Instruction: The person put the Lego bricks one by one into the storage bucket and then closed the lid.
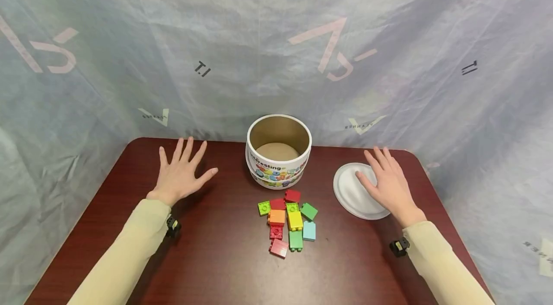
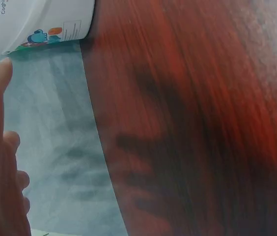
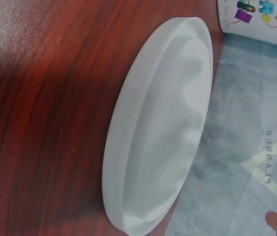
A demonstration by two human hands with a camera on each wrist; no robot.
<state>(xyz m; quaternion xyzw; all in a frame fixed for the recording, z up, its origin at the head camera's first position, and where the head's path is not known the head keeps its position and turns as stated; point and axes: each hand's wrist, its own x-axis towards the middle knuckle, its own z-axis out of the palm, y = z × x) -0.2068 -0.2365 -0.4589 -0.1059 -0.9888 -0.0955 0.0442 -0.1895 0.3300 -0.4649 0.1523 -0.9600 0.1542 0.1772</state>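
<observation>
My left hand [image 1: 179,175] hovers over the left part of the table with its fingers spread and nothing in it. On the right, my right hand [image 1: 389,187] is held above a round white lid [image 1: 352,194], fingers extended, and hides part of it. The right wrist view shows this lid [image 3: 168,128] with its raised rim upward and finger shadows across it. Between the hands stands a white tub [image 1: 276,170] with colourful printing, open at the top. In front of it lies a loose cluster of toy building bricks, among them an orange brick [image 1: 277,217] and a yellow brick [image 1: 295,221].
The dark red wooden table [image 1: 224,266] ends at a hanging grey-white sheet [image 1: 242,55] at the back and sides. Around the cluster's edge lie a light blue brick [image 1: 309,231], a green brick [image 1: 308,211] and a red brick [image 1: 279,248].
</observation>
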